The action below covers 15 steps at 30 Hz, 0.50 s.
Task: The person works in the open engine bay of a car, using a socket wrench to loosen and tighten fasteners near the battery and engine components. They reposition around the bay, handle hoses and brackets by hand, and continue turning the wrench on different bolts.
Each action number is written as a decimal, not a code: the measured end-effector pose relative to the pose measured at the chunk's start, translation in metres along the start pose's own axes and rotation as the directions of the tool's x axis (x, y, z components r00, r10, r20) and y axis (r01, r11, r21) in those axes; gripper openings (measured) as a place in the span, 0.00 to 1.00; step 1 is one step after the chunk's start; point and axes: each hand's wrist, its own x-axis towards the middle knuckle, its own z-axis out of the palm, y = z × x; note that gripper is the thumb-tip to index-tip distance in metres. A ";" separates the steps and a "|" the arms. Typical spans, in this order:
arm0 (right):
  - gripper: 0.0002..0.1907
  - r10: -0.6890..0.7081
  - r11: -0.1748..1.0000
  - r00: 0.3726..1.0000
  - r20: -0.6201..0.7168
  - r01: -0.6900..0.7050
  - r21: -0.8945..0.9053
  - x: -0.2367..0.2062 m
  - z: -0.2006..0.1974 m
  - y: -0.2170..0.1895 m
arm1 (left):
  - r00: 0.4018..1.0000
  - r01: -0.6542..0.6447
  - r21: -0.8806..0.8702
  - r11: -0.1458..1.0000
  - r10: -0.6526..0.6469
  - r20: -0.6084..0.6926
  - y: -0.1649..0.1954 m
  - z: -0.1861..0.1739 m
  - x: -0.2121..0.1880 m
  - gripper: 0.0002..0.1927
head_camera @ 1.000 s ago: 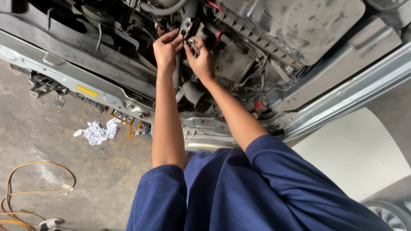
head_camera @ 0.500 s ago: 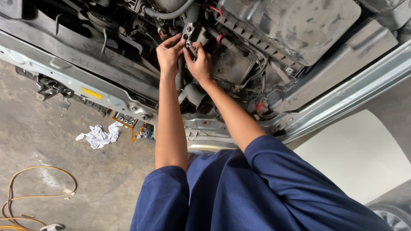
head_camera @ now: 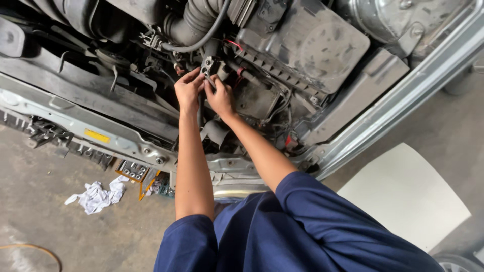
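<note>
Metal bracket [head_camera: 209, 66], small and grey, is seen deep in the engine bay, just below the ribbed black hose [head_camera: 194, 20] and left of the black plastic housing [head_camera: 307, 45]. It is pinched by the fingers of the left hand [head_camera: 187, 90] from the left, while the right hand [head_camera: 220, 96] is closed against its lower right side. Both bare forearms are raised to it from dark blue sleeves [head_camera: 297, 221]. Well below and left of the bracket, a white rag [head_camera: 96, 195] is lying on the concrete floor [head_camera: 35, 191].
</note>
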 end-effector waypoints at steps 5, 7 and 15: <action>0.09 0.016 0.999 1.000 -0.013 -0.017 -0.031 -0.001 -0.005 -0.027 | 0.999 0.021 -0.014 1.000 -0.020 0.046 0.019 0.003 -0.015 0.18; 0.10 0.007 0.999 1.000 -0.012 -0.008 -0.045 -0.004 -0.005 -0.034 | 0.996 -0.007 0.012 1.000 0.006 0.090 0.024 0.000 -0.020 0.19; 0.11 0.065 0.980 0.997 0.032 -0.058 -0.193 -0.019 0.017 -0.026 | 0.980 -0.160 0.056 0.985 0.152 0.129 0.016 -0.023 -0.016 0.20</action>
